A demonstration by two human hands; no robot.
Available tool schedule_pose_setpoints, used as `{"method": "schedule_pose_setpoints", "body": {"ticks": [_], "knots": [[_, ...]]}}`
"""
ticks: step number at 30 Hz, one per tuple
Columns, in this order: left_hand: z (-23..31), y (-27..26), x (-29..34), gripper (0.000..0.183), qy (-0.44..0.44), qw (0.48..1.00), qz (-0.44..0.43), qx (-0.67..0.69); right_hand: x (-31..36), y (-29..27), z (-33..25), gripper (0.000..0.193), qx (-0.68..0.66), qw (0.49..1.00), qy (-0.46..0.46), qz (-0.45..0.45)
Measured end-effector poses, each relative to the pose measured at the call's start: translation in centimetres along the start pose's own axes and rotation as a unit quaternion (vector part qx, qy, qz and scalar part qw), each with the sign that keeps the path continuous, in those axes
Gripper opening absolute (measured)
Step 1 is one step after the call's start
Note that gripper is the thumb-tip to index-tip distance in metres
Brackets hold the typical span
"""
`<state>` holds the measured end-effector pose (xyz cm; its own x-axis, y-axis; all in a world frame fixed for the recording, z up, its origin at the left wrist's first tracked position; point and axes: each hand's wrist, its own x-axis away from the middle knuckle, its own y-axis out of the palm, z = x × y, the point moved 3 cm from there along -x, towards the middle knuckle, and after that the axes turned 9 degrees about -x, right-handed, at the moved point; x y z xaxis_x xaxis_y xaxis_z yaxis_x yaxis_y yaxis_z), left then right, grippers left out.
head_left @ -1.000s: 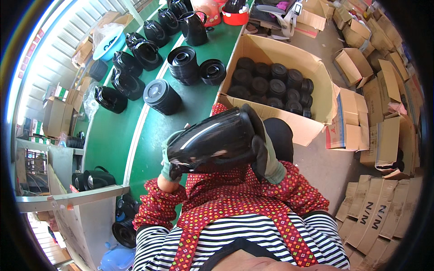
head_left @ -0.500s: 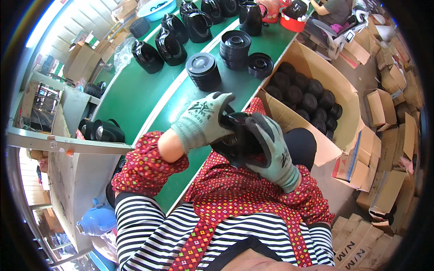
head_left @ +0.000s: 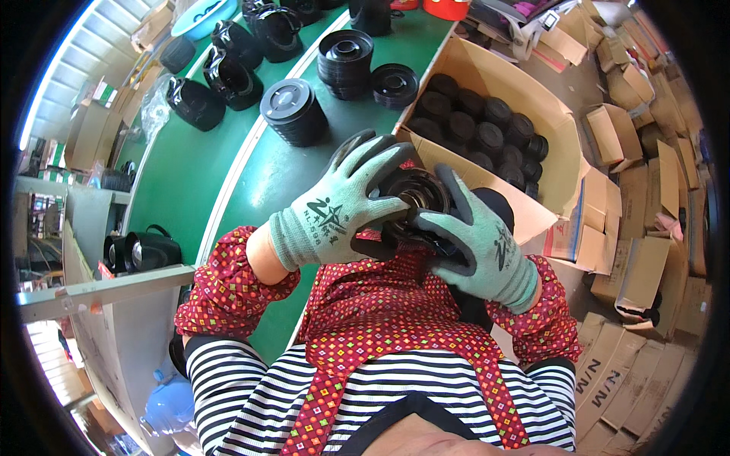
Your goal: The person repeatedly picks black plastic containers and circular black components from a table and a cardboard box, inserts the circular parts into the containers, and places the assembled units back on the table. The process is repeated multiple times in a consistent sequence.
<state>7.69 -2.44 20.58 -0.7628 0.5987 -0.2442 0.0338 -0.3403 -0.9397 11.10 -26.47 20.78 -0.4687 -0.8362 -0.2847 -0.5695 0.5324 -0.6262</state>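
In the head view, the black vessel [head_left: 417, 186] has been turned: a second ago its long glossy side lay across between the hands, and now a round, ringed end faces up toward the wearer, in front of the red patterned apron [head_left: 395, 327]. That seems to bring the handling to this end rather than the body. The gloved left hand [head_left: 338, 209] has its fingers part-spread and curled about the left of the ring, one reaching in over it; the gloved right hand [head_left: 487, 251] holds the opposite side with bent fingers. Both appear to grip the vessel between them, though some fingertips are hidden. Beyond, a stack of black lids [head_left: 295, 114] stands on the green worktop [head_left: 266, 178], left of an open carton [head_left: 559, 118] of round black pieces [head_left: 488, 137]
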Motion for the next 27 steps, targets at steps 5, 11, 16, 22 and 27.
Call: {"method": "schedule_pose_setpoints", "body": {"ticks": [5,11,16,22,27], "knots": [[-0.1,0.3,-0.8,0.064,-0.004,1.000,-0.008,0.019,-0.4,1.1,-0.8,0.064,0.065,0.996,0.054,0.040],[1.0,0.7,-0.1,0.063,-0.020,0.999,0.048,0.006,0.2,1.5,0.7,0.070,0.049,0.998,0.030,0.030],[2.9,1.1,1.6,0.066,-0.122,0.973,0.193,0.024,2.8,1.8,4.5,0.090,-0.419,0.854,0.135,0.279],[8.1,6.4,4.6,0.090,-0.125,0.937,0.241,0.220,7.2,1.9,12.2,0.055,-0.124,0.961,0.141,0.205],[1.2,10.1,12.3,0.110,-0.276,0.945,0.133,0.117,3.2,0.0,9.6,0.030,-0.091,0.946,0.175,0.256]]}}
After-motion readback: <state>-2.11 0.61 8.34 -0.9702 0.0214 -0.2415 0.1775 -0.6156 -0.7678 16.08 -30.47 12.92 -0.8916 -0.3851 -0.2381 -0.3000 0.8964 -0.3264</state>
